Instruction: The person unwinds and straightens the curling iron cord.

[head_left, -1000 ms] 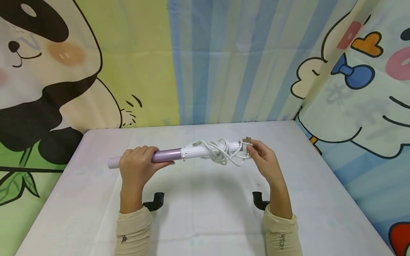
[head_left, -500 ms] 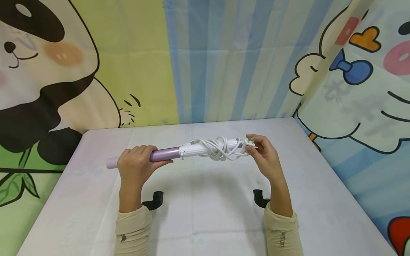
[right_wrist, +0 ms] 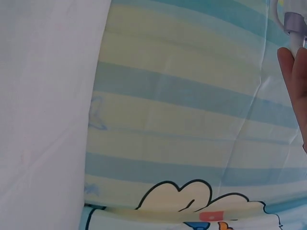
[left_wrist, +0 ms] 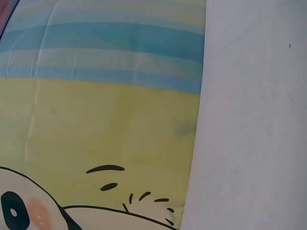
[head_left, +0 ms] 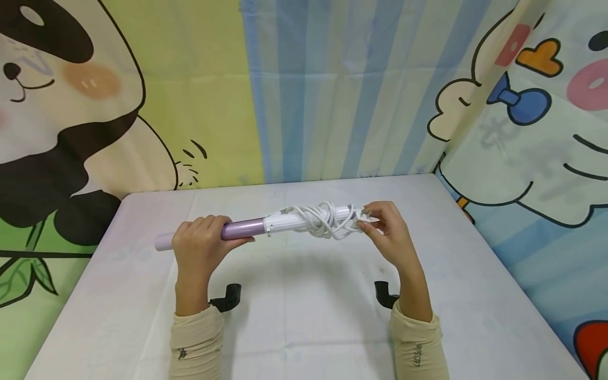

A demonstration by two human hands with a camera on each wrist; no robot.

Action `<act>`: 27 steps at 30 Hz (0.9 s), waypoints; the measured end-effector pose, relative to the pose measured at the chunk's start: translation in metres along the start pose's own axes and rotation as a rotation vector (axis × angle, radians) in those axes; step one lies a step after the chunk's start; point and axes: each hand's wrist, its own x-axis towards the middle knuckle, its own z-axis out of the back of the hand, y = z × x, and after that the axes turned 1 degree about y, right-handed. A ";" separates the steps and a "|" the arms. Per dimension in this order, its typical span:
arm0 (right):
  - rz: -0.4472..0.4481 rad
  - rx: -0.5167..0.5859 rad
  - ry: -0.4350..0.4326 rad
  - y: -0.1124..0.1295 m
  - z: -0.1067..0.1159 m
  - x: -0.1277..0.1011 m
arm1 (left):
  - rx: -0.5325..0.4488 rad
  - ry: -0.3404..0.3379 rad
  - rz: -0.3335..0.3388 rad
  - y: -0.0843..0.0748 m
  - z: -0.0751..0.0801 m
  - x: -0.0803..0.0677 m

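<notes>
both hands raised, left hand [head_left: 197, 248] fisted, right hand [head_left: 387, 235] pinching

A curling iron [head_left: 247, 228] with a lilac barrel and white handle lies level in the air above the counter's middle, its white cord [head_left: 328, 221] bundled around the handle.

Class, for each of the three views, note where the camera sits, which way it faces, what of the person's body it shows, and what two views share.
Head: worn on the head, looking forward and down at the table; both forearms show, left hand gripping the curling wand, right hand at its white cord.
Left wrist: faces the yellow backdrop and table edge; no body shows.
Right wrist: faces the striped backdrop; one fingertip shows.
Shared: head and right wrist both show the wand.
</notes>
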 end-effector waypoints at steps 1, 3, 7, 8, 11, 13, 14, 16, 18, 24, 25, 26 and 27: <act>-0.001 -0.014 0.006 0.002 0.000 0.000 | 0.001 0.001 0.000 0.000 0.000 0.000; -0.017 -0.040 0.015 -0.001 -0.001 0.000 | 0.004 0.004 0.001 0.001 0.001 0.000; -0.052 -0.099 0.027 -0.015 -0.002 -0.002 | 0.007 0.008 0.006 0.002 0.002 0.001; -0.054 -0.119 0.031 -0.019 -0.002 -0.002 | 0.004 0.004 0.011 0.001 0.003 0.001; -0.028 -0.183 0.025 -0.023 -0.002 -0.003 | 0.000 -0.003 0.018 0.002 0.003 0.001; 0.003 -0.229 -0.002 -0.022 -0.004 -0.003 | 0.005 -0.003 0.018 0.002 0.003 0.001; 0.025 -0.245 -0.021 -0.022 -0.005 -0.003 | 0.011 0.001 0.016 0.003 0.004 0.001; 0.059 -0.276 -0.062 -0.022 -0.007 -0.002 | 0.013 -0.003 0.014 0.004 0.004 0.001; 0.081 -0.298 -0.092 -0.022 -0.009 -0.001 | 0.006 -0.016 0.025 0.004 0.003 0.001; -0.089 -0.182 -0.091 -0.024 -0.013 0.001 | -0.003 -0.072 0.056 0.002 0.003 0.002; -0.140 -0.129 -0.082 -0.025 -0.013 0.001 | 0.000 -0.077 0.053 0.002 0.003 0.002; -0.190 -0.075 -0.074 -0.025 -0.013 0.001 | 0.001 -0.084 0.051 0.002 0.003 0.002; -0.234 -0.026 -0.067 -0.026 -0.012 0.002 | 0.002 -0.088 0.048 0.002 0.003 0.002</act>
